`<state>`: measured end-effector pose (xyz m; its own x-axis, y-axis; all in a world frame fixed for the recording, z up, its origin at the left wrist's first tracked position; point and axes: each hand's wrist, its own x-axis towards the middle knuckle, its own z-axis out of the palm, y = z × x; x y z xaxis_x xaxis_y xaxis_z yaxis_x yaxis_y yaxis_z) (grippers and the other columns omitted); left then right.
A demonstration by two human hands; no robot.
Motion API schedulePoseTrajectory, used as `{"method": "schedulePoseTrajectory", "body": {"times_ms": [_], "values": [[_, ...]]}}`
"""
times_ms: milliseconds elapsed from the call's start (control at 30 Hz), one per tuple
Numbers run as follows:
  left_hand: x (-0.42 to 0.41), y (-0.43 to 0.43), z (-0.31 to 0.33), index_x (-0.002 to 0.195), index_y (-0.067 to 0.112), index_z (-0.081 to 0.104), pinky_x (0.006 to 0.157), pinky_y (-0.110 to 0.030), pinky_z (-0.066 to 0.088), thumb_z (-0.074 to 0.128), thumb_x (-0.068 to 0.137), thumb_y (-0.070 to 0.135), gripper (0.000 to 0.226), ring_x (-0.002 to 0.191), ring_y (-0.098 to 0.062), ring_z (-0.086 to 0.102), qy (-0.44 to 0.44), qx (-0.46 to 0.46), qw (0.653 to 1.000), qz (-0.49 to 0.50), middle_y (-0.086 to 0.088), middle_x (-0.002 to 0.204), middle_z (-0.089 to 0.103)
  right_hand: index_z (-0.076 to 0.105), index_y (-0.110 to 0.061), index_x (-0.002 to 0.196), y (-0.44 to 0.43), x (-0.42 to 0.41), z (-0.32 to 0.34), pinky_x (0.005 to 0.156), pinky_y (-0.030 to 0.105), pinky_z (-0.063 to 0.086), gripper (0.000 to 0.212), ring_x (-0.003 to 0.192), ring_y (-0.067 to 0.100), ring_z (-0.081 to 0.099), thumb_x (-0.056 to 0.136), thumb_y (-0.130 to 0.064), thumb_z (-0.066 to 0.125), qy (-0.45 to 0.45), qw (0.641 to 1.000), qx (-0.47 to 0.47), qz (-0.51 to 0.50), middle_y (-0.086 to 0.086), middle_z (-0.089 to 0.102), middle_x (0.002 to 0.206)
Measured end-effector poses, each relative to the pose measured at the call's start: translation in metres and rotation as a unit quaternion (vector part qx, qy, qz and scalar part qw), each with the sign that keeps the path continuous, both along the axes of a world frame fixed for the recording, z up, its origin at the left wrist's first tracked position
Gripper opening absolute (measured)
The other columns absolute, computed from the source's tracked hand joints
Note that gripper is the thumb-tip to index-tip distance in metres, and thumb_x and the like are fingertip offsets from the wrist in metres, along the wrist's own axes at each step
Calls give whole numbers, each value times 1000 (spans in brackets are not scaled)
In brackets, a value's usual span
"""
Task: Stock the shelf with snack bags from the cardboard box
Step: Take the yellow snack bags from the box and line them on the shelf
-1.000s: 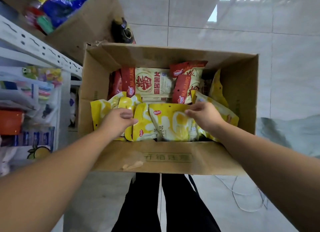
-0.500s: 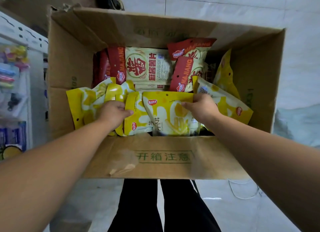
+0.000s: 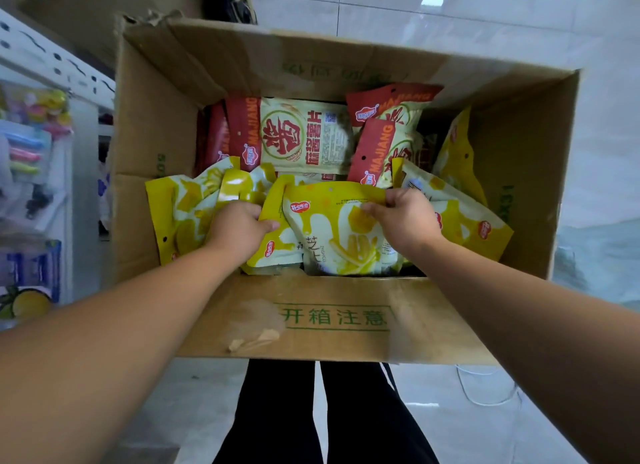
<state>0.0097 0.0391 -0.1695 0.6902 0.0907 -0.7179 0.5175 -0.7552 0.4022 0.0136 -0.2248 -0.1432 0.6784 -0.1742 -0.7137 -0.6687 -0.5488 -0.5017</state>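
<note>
- filling the middle of the frame, the open cardboard box [image 3: 433,325] sits on a pale tiled floor [image 3: 502,27], its near flap folded down toward the bottom of the frame and printed with green characters.
- running down the left edge of the frame, the shelf [image 3: 52,65] shows a white perforated rail with small colourful packets [image 3: 31,144] hanging below it, too blurred to identify.
- at the bottom centre, two legs in black trousers [image 3: 277,411] stand just below the box's near flap.
- inside the box, along its lower half in the frame, a row of yellow snack bags [image 3: 180,214] stands on edge, overlapping one another from the left wall to the right wall.
- above them in the frame, against the far wall, red-and-cream bags [image 3: 304,137] lie stacked, some marked "majiang".
- the front yellow bag [image 3: 332,235] stands centre, upright, nearest the lower flap.
- the left hand [image 3: 239,228] reaches in from the lower left; its fingers are curled over the tops of the yellow bags left of centre, thumb pressed on the face of one.
- the right hand [image 3: 405,217] reaches in from the lower right and pinches the front yellow bag's upper right edge, thumb on its face, fingers behind.
- a thin white cable [image 3: 485,394] loops on the floor at lower right.
</note>
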Motion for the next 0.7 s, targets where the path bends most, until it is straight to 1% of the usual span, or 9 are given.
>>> {"method": "schedulePoseTrajectory", "body": {"times_ms": [100, 200, 267, 333, 400, 467, 533, 600, 700], "values": [[12, 6, 20, 54, 16, 34, 50, -34, 17, 75, 85, 29, 53, 52, -22, 29, -39, -6, 999, 0, -1, 54, 27, 41, -13, 61, 2, 6, 16, 35, 18, 23, 46, 34, 7, 27, 92, -25, 72, -35, 999, 8, 6, -9, 30, 46], [24, 15, 38, 59, 5, 45, 51, -35, 18, 73, 87, 32, 47, 55, -22, 31, -73, -26, 997, 3, -6, 57, 29, 46, -12, 65, -1, 14, 30, 38, 21, 25, 40, 37, 6, 26, 91, -27, 74, -56, 998, 22, 12, -4, 33, 51], [31, 22, 53, 63, 3, 58, 50, -34, 27, 69, 88, 36, 43, 53, -21, 38, -91, -36, 995, -5, -16, 54, 44, 56, -10, 65, -5, 20, 41, 40, 20, 31, 35, 38, 5, 36, 91, -28, 73, -68, 997, 35, 8, -3, 48, 52], [39, 28, 75, 69, 4, 66, 52, -36, 38, 67, 87, 41, 41, 53, -16, 47, -106, -32, 994, -20, -18, 61, 61, 72, -7, 81, -7, 26, 60, 47, 21, 46, 28, 48, 8, 57, 90, -34, 73, -82, 995, 56, 11, 6, 72, 70], [47, 31, 101, 59, 9, 63, 50, -33, 35, 69, 88, 37, 41, 47, -10, 44, -124, -16, 992, -21, -5, 49, 56, 69, 1, 92, -12, 32, 78, 61, 43, 61, 55, 67, 31, 72, 80, -52, 73, -96, 993, 68, 13, 25, 73, 91], [50, 37, 132, 61, 9, 65, 49, -31, 31, 70, 87, 39, 40, 49, -13, 45, -132, 2, 991, -21, -4, 50, 54, 65, 5, 95, -17, 35, 104, 66, 55, 59, 64, 72, 39, 71, 78, -57, 71, -108, 991, 66, 31, 31, 69, 95], [48, 46, 164, 76, 4, 71, 53, -34, 40, 68, 84, 47, 44, 56, -25, 57, -132, -4, 991, -28, -15, 63, 64, 67, 5, 94, -20, 38, 138, 61, 43, 57, 54, 61, 37, 62, 86, -48, 71, -122, 990, 59, 48, 26, 72, 86], [47, 54, 200, 78, 3, 70, 55, -38, 45, 69, 85, 46, 43, 62, -34, 64, -129, 3, 991, -34, -19, 67, 66, 70, 2, 90, -21, 43, 178, 53, 31, 46, 42, 52, 22, 49, 90, -40, 71, -133, 988, 63, 49, 25, 65, 71], [46, 61, 273, 56, 9, 48, 51, -33, 22, 73, 86, 38, 50, 47, -20, 39, -147, 26, 988, -43, -7, 51, 37, 70, -1, 79, -24, 56, 240, 44, 22, 35, 31, 40, 7, 37, 92, -29, 72, -152, 985, 65, 48, -2, 47, 46]]}}
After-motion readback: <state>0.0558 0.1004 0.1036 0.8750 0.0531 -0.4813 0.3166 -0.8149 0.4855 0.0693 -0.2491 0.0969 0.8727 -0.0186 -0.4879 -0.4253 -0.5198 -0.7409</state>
